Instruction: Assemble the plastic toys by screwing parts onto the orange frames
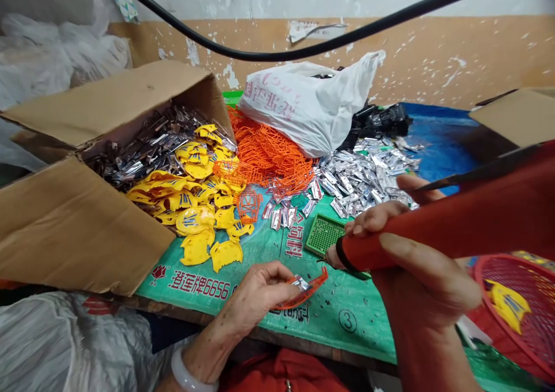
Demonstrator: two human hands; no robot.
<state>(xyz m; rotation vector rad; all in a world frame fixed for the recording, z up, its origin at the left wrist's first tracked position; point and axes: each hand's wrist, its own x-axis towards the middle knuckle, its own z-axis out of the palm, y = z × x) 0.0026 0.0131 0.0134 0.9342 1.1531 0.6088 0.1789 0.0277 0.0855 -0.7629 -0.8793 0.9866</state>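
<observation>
green sheet [370, 324]: "澄莲牌", "饲料", circled 3 | white bag [310, 111]: red characters (not legible)

The red tubular tool [433, 227] runs off the right edge, as does the red mesh plastic basket [498, 337]. The left hand [258, 294] covers part of the orange plastic piece [318, 282]. The far white plastic bag [299, 106] mostly hides its contents.

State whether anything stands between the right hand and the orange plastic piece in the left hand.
Only the red handheld tool, gripped by the right hand itself, juts into that gap. Nothing else visible blocks the way to the orange plastic piece in the left hand.
</observation>
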